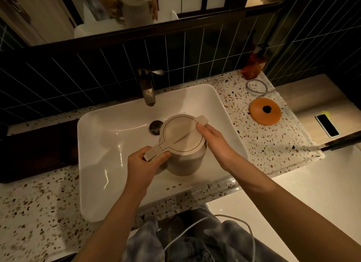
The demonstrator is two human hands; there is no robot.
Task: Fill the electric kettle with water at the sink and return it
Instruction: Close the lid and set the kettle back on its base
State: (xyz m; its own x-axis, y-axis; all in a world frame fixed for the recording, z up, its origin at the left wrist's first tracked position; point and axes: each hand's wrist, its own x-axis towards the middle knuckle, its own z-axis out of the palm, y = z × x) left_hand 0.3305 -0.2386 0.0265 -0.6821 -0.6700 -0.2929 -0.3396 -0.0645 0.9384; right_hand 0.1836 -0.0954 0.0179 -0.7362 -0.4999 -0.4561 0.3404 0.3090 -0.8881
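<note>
A beige electric kettle (183,158) with its lid closed stands upright over the white sink basin (97,136). My left hand (144,164) grips the kettle's handle at its near left side. Fingers together, my right hand (213,142) rests flat against the right edge of the lid and the kettle's upper side. The metal tap (147,87) stands behind the basin, its spout ending beyond the kettle's far rim; no water runs from it. The round orange kettle base (265,111) lies on the counter right of the sink.
The speckled terrazzo counter (39,213) surrounds the basin. A drain plug (155,126) shows just behind the kettle. At the back right stand an amber soap bottle (253,66) and a coiled grey cord (256,86). A phone (327,125) lies on a wooden ledge at far right.
</note>
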